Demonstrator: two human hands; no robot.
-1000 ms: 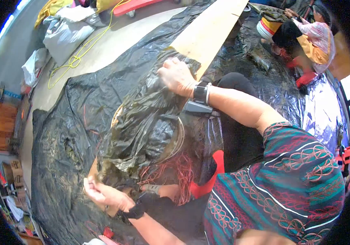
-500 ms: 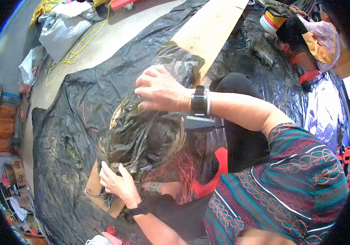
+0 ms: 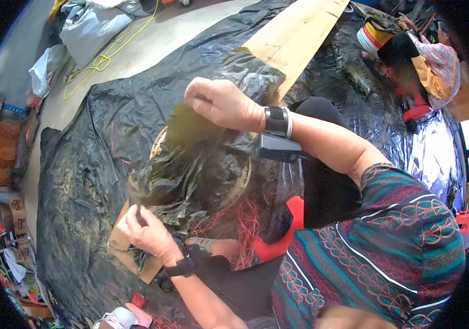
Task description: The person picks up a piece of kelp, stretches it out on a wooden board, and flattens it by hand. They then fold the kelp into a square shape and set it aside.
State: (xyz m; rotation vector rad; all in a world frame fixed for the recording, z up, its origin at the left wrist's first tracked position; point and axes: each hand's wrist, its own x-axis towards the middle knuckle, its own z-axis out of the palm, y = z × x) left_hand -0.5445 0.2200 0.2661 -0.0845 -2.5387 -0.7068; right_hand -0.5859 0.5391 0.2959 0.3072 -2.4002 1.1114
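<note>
My right hand, with a watch and a bangle at the wrist, is closed on a thin black plastic sheet and holds part of it raised. Light shows olive through the lifted part. Lower down, my left hand has its fingers pinched at the sheet's near-left edge. Under the crumpled plastic lies a round woven basket; only parts of its pale rim show, and its inside is covered. A flat piece of brown cardboard lies by my left hand.
Black ground plastic spreads all around. A wooden board lies at the top. Red strands and a red curved plastic piece are near my legs. Another person sits at upper right beside a white-and-yellow bucket.
My right hand has closed and moved slightly up, lifting the plastic with it. My left hand has shifted a little left, its fingers now pinched together.
</note>
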